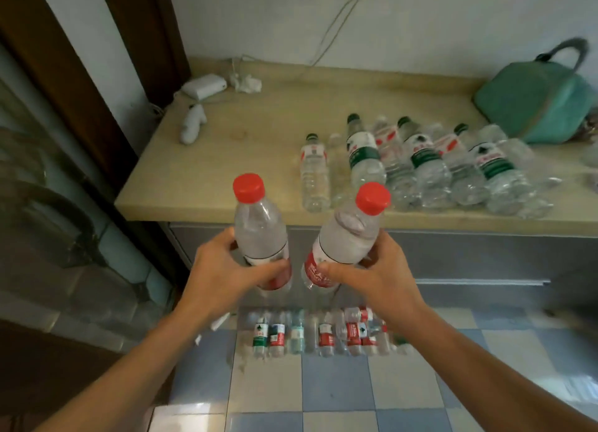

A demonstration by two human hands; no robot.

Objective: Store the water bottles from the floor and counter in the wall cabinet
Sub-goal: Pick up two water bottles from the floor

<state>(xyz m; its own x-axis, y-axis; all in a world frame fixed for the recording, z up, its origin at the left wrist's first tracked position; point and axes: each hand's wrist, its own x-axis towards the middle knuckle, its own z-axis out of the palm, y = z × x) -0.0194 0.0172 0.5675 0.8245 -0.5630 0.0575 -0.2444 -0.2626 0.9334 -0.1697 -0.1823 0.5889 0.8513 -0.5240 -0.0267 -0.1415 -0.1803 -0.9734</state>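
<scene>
Both hands grip a bottle each: left hand (223,266), right hand (372,276). Many bottles remain on the tabletop (226,160) and floor (323,386); cabinet unseen.

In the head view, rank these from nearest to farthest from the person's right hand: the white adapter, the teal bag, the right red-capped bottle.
1. Right red-capped bottle, gripped in the right hand.
2. Teal bag, counter's right end.
3. White adapter, counter's far left corner.
</scene>
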